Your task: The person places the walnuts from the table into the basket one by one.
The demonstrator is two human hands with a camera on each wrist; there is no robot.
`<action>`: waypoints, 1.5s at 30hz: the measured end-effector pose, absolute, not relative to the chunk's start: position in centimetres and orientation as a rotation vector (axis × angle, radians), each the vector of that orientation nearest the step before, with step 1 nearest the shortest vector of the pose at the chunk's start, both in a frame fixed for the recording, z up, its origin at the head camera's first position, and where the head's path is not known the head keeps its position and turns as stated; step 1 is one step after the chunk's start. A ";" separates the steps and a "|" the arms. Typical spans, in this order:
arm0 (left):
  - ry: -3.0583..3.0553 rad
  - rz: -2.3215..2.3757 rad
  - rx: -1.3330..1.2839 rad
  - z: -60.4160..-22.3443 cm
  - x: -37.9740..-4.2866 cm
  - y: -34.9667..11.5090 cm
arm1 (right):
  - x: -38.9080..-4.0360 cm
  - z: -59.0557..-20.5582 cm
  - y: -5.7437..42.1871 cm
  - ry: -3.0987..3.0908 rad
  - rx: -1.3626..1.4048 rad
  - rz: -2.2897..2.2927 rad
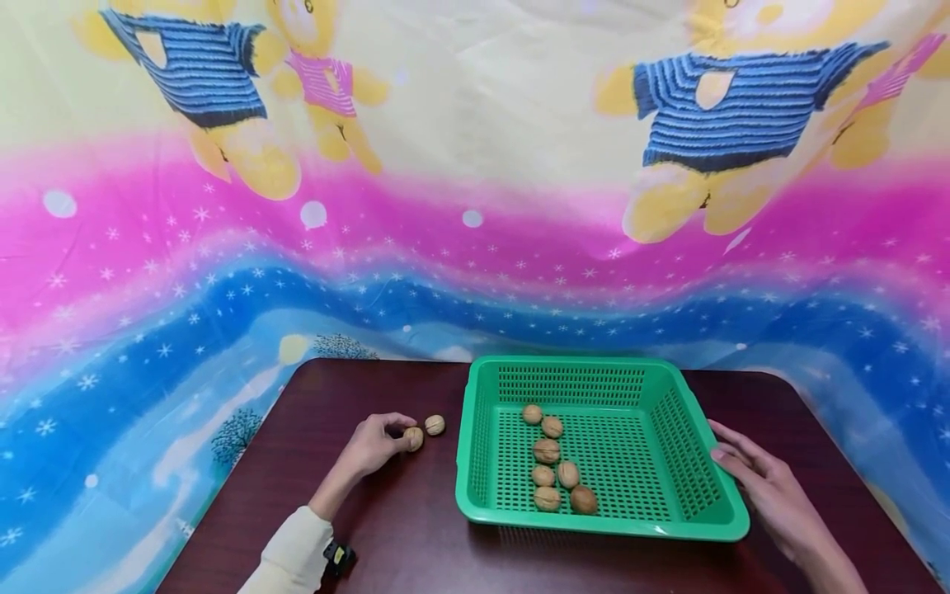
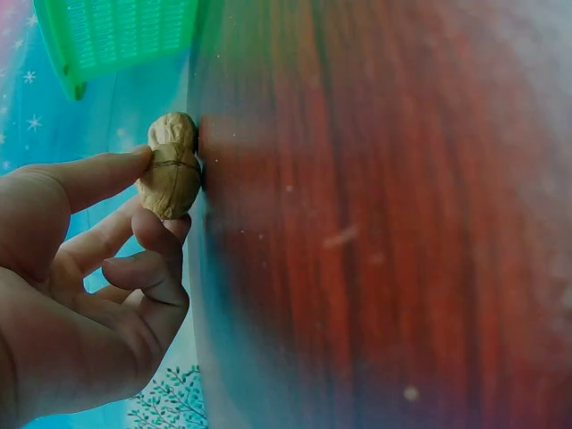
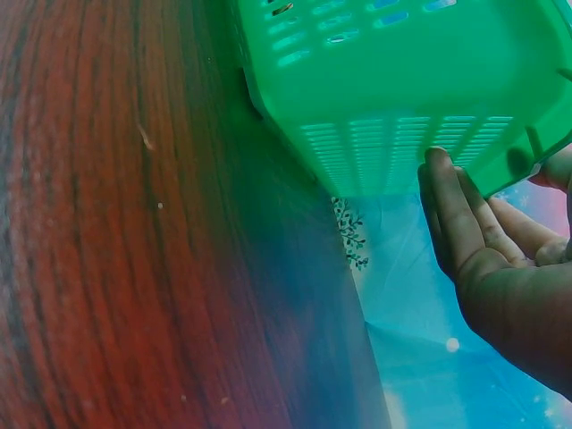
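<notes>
My left hand (image 1: pixel 377 446) pinches a walnut (image 1: pixel 413 439) between thumb and fingertips, low over the table left of the basket. A second walnut (image 1: pixel 435 425) lies right beside it; in the left wrist view the held walnut (image 2: pixel 170 186) partly overlaps that one. Several brown walnuts (image 1: pixel 547 450) sit in the left half of a green plastic basket (image 1: pixel 594 525). At the basket's right side, my right hand (image 1: pixel 772 487) grips the rim, thumb over the edge. From the right wrist view, straight fingers (image 3: pixel 456 210) lie against the outside of its slotted wall.
The dark red-brown wooden table (image 1: pixel 401 528) has rounded far corners. A patterned cloth (image 1: pixel 445 247) with bears and snowflakes hangs behind and around it. A small black device (image 1: pixel 339 557) is worn at the left wrist, by a cream sleeve (image 1: pixel 293 549).
</notes>
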State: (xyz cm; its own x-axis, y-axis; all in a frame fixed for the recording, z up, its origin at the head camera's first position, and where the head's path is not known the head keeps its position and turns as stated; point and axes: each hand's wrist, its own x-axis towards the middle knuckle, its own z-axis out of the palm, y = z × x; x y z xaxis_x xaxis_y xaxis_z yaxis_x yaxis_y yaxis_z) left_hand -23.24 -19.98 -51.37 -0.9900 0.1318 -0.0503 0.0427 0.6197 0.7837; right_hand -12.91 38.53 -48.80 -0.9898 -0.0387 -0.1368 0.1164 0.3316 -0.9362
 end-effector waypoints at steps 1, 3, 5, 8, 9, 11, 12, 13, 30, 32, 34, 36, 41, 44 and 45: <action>2.733 1.320 0.143 -51.4 -23.2 -20.0 | -12.9 -48.8 38.5 2.451 0.072 -1.739; 2.731 1.327 0.135 -51.4 -23.1 -19.9 | -12.9 -48.8 38.6 2.452 0.075 -1.738; 2.730 1.331 0.136 -51.4 -23.1 -19.9 | -12.9 -48.9 38.6 2.451 0.076 -1.739; 2.725 1.341 0.129 -51.5 -23.1 -19.9 | -12.9 -48.9 38.6 2.439 0.071 -1.760; 2.727 1.343 0.131 -51.5 -23.1 -19.9 | -12.9 -48.9 38.6 2.435 0.070 -1.766; 2.734 1.345 0.121 -51.5 -23.1 -19.9 | -12.9 -48.9 38.6 2.424 0.063 -1.785; 2.740 1.344 0.114 -51.6 -23.1 -19.8 | -12.9 -48.9 38.6 2.420 0.061 -1.790; 2.747 1.346 0.110 -51.5 -23.2 -19.8 | -12.9 -48.9 38.6 2.416 0.062 -1.795; 2.757 1.482 0.320 -44.7 -24.0 -16.2 | -12.9 -48.8 38.4 2.408 0.103 -1.767; 2.749 1.497 0.359 -43.9 -24.1 -15.2 | -12.8 -48.8 38.5 2.408 0.099 -1.772; 2.741 1.503 0.393 -43.2 -24.1 -14.1 | -12.8 -48.9 38.6 2.409 0.086 -1.778; 2.733 1.496 0.425 -42.6 -24.2 -13.0 | -12.8 -48.9 38.6 2.404 0.070 -1.792; 2.704 1.456 0.539 -41.8 -24.4 -10.3 | -12.9 -48.9 38.6 2.412 0.053 -1.795; 2.672 1.426 0.622 -41.6 -24.6 -8.7 | -12.9 -48.9 38.5 2.429 0.065 -1.776; 2.664 1.416 0.647 -41.6 -24.7 -8.2 | -12.9 -48.9 38.5 2.434 0.070 -1.768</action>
